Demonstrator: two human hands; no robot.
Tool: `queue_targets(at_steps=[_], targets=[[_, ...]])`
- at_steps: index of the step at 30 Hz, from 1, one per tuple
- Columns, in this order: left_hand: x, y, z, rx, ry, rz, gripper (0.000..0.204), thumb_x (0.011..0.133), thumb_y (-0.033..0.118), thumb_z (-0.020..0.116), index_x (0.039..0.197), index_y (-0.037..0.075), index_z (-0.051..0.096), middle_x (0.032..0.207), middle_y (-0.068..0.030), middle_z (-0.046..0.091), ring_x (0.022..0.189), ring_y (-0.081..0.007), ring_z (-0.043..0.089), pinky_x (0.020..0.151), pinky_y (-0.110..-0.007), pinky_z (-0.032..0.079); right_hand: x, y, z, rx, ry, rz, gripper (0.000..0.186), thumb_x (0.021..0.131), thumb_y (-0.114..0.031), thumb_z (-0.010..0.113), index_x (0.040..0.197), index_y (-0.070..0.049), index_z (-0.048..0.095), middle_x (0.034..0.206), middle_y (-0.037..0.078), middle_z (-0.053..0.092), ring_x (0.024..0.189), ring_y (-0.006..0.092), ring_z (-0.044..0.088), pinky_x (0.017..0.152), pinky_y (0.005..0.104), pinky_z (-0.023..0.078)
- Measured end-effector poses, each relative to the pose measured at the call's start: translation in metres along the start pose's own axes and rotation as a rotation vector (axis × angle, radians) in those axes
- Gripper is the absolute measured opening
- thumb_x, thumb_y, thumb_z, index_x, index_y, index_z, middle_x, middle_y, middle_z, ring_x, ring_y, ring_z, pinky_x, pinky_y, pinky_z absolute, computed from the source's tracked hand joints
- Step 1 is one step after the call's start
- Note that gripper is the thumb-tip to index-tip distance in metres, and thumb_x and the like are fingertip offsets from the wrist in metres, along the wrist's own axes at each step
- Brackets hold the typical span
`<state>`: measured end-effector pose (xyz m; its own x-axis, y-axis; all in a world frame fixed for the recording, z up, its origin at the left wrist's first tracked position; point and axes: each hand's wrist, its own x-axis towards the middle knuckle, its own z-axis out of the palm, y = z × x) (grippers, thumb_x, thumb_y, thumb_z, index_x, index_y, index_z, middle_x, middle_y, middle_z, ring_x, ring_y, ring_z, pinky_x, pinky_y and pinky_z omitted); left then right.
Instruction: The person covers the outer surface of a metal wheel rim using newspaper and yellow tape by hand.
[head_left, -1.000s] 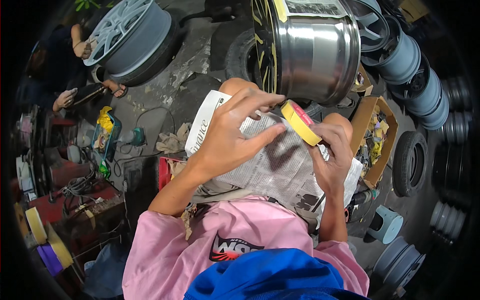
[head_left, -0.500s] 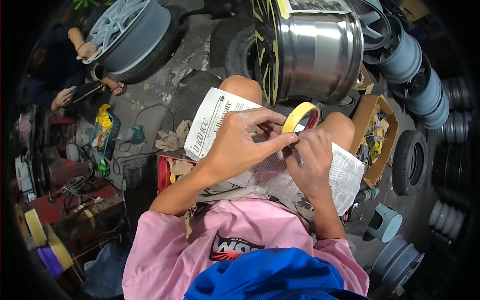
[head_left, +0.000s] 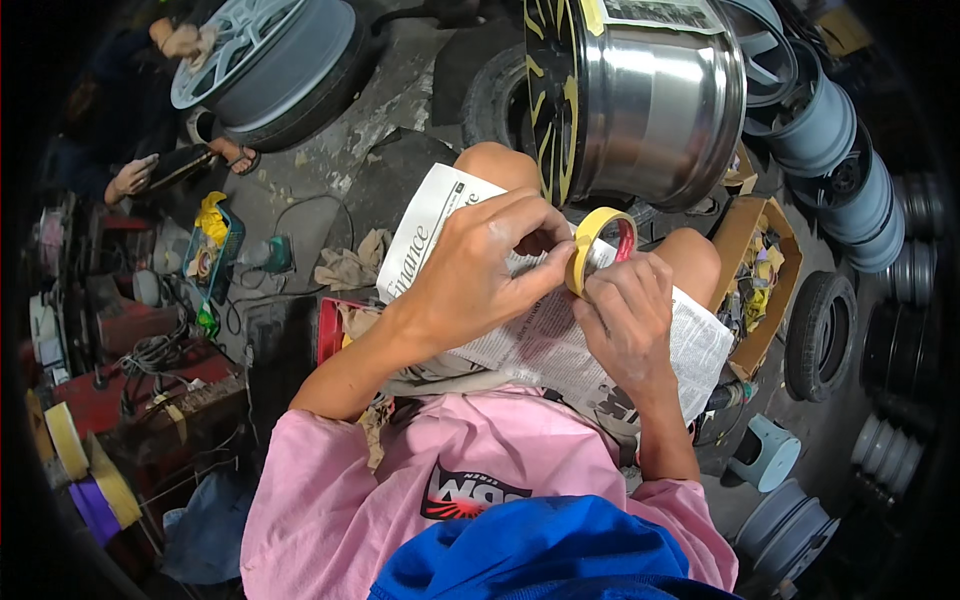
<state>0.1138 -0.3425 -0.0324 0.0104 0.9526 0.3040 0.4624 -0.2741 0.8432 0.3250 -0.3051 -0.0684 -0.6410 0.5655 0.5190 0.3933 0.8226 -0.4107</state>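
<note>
Gripping the tape (head_left: 581,258) low on its rim, the right hand (head_left: 632,315) holds it above the newspaper (head_left: 690,350); the left hand (head_left: 485,258), finger and thumb closed together, is at its left edge. Probably light, firm, tacky-ended: hold the sides.

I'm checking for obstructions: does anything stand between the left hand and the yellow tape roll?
Nothing visible: the left hand is right at the left edge of the yellow tape roll, held by the right hand. The newspaper lies beneath.
</note>
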Motion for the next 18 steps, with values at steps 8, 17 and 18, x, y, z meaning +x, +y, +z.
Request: queue_targets(at_steps=[8,17,18], targets=[[-0.007,-0.006,-0.007,-0.191,0.129,-0.185,0.021,0.085,0.009,0.081,0.097,-0.006,0.071,0.092,-0.0097,0.071,0.082,-0.0149,0.068,0.074,-0.029,0.054,0.008,0.002,-0.011,0.223,-0.184,0.076,0.025,0.078,-0.011,0.082,0.09,-0.002,0.063,0.086,0.01,0.057,0.085,0.0307,0.058,0.083,0.0427,0.044],[-0.013,-0.028,-0.018,-0.286,0.026,-0.263,0.015,0.09,0.009,0.078,0.096,-0.002,0.069,0.09,-0.0032,0.068,0.087,-0.0098,0.063,0.077,-0.026,0.051,0.019,0.005,-0.016,0.28,-0.203,0.0,0.032,0.073,-0.009,0.086,0.093,-0.002,0.063,0.085,0.011,0.058,0.083,0.0325,0.057,0.078,0.043,0.046],[-0.013,-0.033,-0.021,-0.415,0.112,-0.284,0.015,0.092,0.01,0.077,0.096,-0.001,0.069,0.09,-0.0026,0.067,0.087,-0.0091,0.062,0.078,-0.025,0.049,0.019,0.008,-0.018,0.279,-0.191,0.033,0.033,0.072,-0.007,0.087,0.094,-0.002,0.063,0.085,0.011,0.058,0.081,0.0319,0.058,0.076,0.042,0.047]])
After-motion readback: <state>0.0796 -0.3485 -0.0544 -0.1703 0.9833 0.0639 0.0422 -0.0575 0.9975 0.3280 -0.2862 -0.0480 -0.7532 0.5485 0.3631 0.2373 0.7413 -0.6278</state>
